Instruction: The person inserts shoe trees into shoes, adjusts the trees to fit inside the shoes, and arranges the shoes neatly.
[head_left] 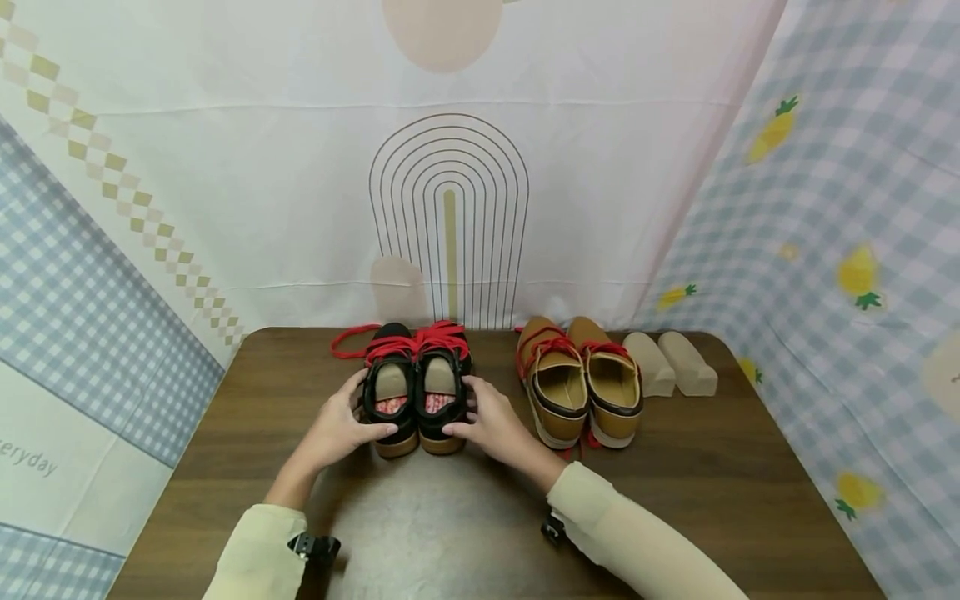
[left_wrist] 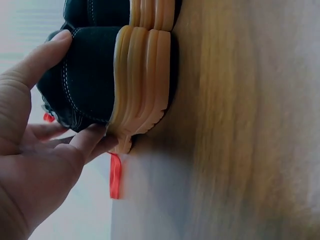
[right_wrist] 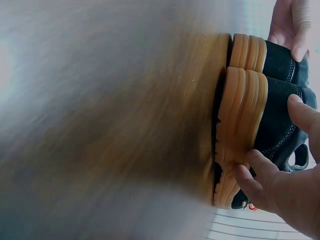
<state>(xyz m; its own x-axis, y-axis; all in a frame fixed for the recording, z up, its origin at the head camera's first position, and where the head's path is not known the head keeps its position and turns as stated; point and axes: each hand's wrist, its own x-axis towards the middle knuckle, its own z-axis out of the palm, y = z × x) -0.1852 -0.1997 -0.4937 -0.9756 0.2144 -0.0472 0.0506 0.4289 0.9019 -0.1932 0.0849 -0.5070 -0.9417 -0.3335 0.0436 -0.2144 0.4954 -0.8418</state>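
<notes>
Two black shoes with gum-coloured soles and red laces stand side by side on the table, toes toward the wall. My left hand (head_left: pixel 341 425) holds the left black shoe (left_wrist: pixel 90 75), thumb at the heel and fingers along the outer side. My right hand (head_left: pixel 491 421) holds the right black shoe (right_wrist: pixel 280 110) in the same way, thumb at its heel and fingers on its outer side near the sole. A beige piece (head_left: pixel 392 382) sits inside the left shoe, and another beige piece (head_left: pixel 438 377) inside the right one. Patterned insoles show behind them.
Right of the black shoes stand two tan shoes (head_left: pixel 617 427) with red laces. Beyond them lie two beige blocks (head_left: pixel 688 365) with rounded ends, near the far right corner of the wooden table (head_left: pixel 420 533). A patterned cloth wall (head_left: pixel 300 208) rises behind the table.
</notes>
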